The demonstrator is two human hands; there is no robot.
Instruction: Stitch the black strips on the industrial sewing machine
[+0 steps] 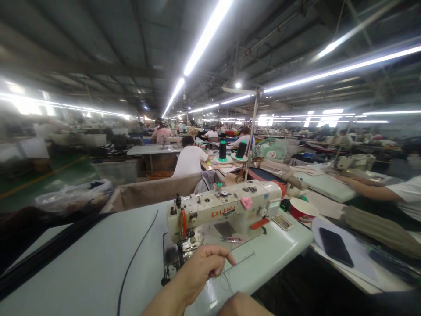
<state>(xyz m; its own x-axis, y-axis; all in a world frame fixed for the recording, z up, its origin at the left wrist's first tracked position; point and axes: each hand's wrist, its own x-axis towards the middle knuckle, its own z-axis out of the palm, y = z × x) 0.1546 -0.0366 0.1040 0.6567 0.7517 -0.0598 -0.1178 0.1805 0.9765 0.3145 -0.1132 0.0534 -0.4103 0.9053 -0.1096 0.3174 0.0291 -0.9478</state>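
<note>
Smooth, glossy tabletop (289, 239); sewing machine (235, 202) of painted metal; matt thread cones (222, 151); bin lining (154, 192) probably cloth.

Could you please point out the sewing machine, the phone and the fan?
Sewing machine (226, 202): head view, on its horizontal arm.
Phone (336, 247): head view, middle of its dark face.
Fan (270, 150): head view, on its front grille.

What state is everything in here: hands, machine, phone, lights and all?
Left hand: fingers bent
Right hand: partly out of frame
Machine: upright; running or not, unclear
Snips: lying; open or shut, unclear
Phone: flat, screen dark
Cord: loosely curved
Spools: upright, wound
Fan: upright; spinning unclear
Lights: lit
</note>
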